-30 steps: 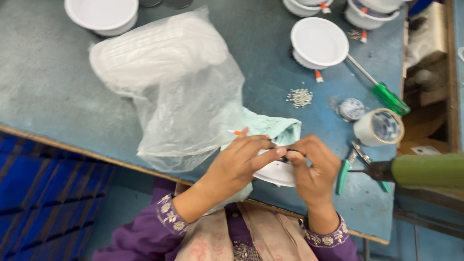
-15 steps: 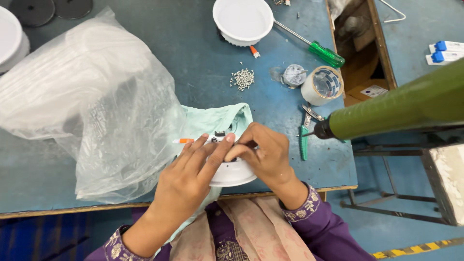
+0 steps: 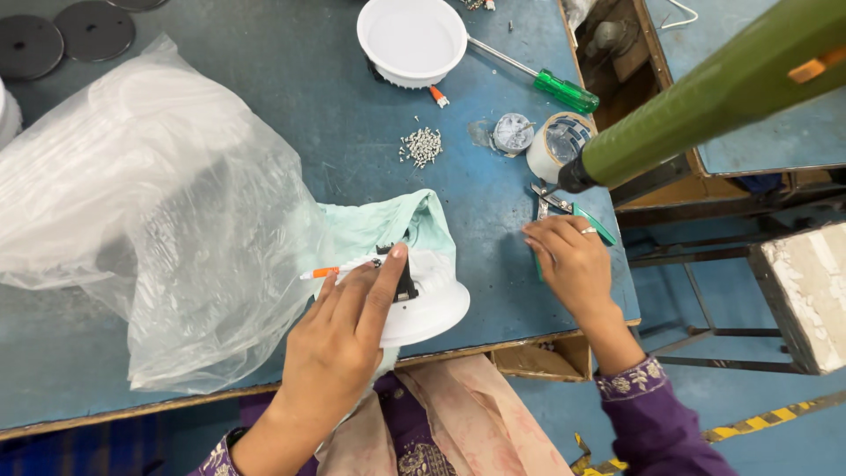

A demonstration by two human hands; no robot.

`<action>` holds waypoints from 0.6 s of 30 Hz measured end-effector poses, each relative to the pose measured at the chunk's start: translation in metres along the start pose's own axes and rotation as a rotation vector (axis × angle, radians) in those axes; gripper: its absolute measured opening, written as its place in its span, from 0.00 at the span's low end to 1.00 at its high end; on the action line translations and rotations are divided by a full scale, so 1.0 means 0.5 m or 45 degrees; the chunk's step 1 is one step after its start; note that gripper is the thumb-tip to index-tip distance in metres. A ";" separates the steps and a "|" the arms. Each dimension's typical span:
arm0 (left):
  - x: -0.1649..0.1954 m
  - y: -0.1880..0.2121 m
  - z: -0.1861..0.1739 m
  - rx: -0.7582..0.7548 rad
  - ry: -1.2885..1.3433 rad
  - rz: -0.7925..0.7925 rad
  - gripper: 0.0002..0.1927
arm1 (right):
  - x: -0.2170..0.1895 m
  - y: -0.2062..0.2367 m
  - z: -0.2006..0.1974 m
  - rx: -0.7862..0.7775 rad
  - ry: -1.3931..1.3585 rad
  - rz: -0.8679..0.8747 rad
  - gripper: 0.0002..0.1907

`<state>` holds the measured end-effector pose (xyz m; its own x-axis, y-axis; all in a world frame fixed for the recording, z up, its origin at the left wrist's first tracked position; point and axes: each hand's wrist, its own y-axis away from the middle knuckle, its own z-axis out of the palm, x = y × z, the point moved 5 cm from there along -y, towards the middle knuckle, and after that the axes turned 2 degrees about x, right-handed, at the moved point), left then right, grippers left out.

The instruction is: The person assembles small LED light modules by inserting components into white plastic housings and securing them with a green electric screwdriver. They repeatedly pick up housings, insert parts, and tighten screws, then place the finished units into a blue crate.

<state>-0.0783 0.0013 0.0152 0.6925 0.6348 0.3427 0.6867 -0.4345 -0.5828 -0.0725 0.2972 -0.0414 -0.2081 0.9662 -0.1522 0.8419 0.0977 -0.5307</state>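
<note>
Moved: half a second ago both hands met over the white lamp (image 3: 429, 308); the right hand (image 3: 568, 264) has since left it and gone right to the pliers (image 3: 564, 216). The left hand (image 3: 348, 330) stays on the lamp.
Left hand: fingers flat and together, pressed on the lamp's back; the forefinger tip touches a small black part (image 3: 404, 280) there.
Right hand: fingers curled over the green-handled pliers; grip not clear, and the hand hides most of the handles.
Lamp: near edge of the blue table (image 3: 335, 132), lying partly on a pale green cloth (image 3: 388, 225); an orange-tipped white wire (image 3: 330, 271) sticks out left of it.
Around: a large clear plastic bag (image 3: 150, 220) fills the left, just beside the left hand. A green power tool (image 3: 705, 92) hangs in from the right, its tip just over the pliers.
Far side: a second white lamp (image 3: 411, 40), a green-handled screwdriver (image 3: 538, 78), a small heap of screws (image 3: 421, 145) and a roll of tape (image 3: 557, 144).
Containers: the bag holds stacked white pieces, blurred through the plastic. A wooden box (image 3: 617, 53) off the table's right end holds things too dark to make out.
Cut off: two black discs (image 3: 62, 35) at the far left edge; both arms at the near edge.
</note>
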 end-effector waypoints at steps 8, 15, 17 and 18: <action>-0.012 0.004 -0.006 0.019 0.031 -0.010 0.36 | 0.022 0.008 0.039 -0.046 0.068 -0.132 0.08; -0.001 0.005 0.005 0.083 -0.067 0.045 0.37 | 0.004 0.044 0.043 -0.005 -1.303 0.560 0.04; 0.000 0.008 0.010 0.075 -0.047 0.055 0.38 | 0.002 0.052 0.055 -0.047 -1.500 0.637 0.04; -0.003 0.009 0.012 0.071 -0.052 0.054 0.38 | 0.002 0.055 0.064 -0.066 -1.596 0.679 0.04</action>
<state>-0.0775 0.0024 0.0079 0.7100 0.6430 0.2871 0.6431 -0.4259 -0.6364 -0.0658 0.2933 -0.0829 -0.1398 0.0287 -0.9898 0.9732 -0.1801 -0.1427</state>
